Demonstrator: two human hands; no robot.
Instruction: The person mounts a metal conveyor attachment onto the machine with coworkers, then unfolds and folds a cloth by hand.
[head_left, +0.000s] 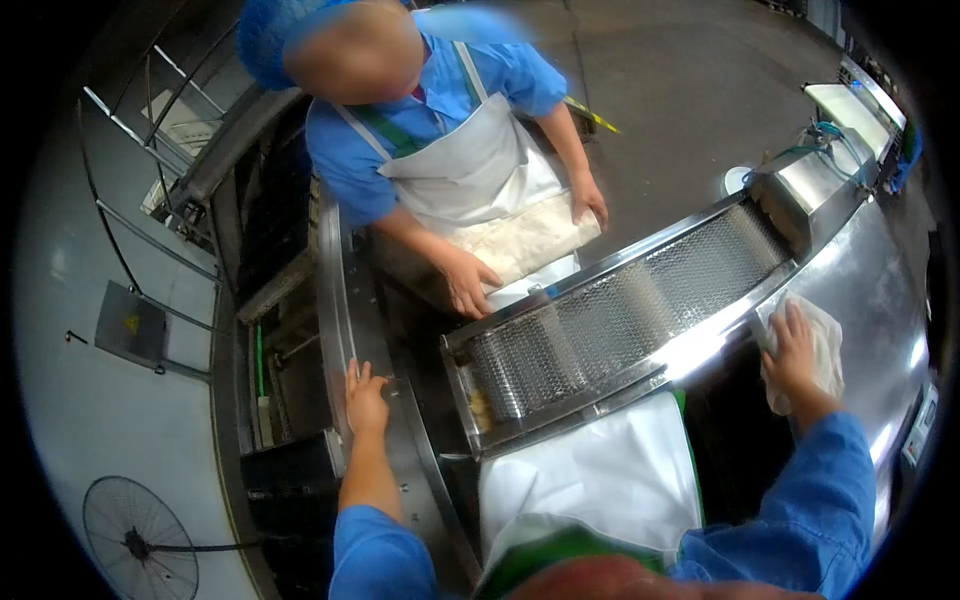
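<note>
My left hand [366, 398] rests with its fingers apart on the edge of a long steel rail [335, 290], and nothing is in it. Over on the right, my right hand [790, 350] presses a crumpled white cloth [822, 345] against a smooth steel surface [865, 280]. Between my arms runs a conveyor with a wire mesh belt [610, 310], framed by metal side rails. Some small yellowish bits [482, 410] lie at its near left end.
Across the conveyor stands a co-worker in a white apron [470, 170], both hands on a long off-white piece [525, 240] whose kind is unclear. A steel housing [815, 190] with blue tubing caps the belt's far end. A caged fan [140, 540] stands lower left.
</note>
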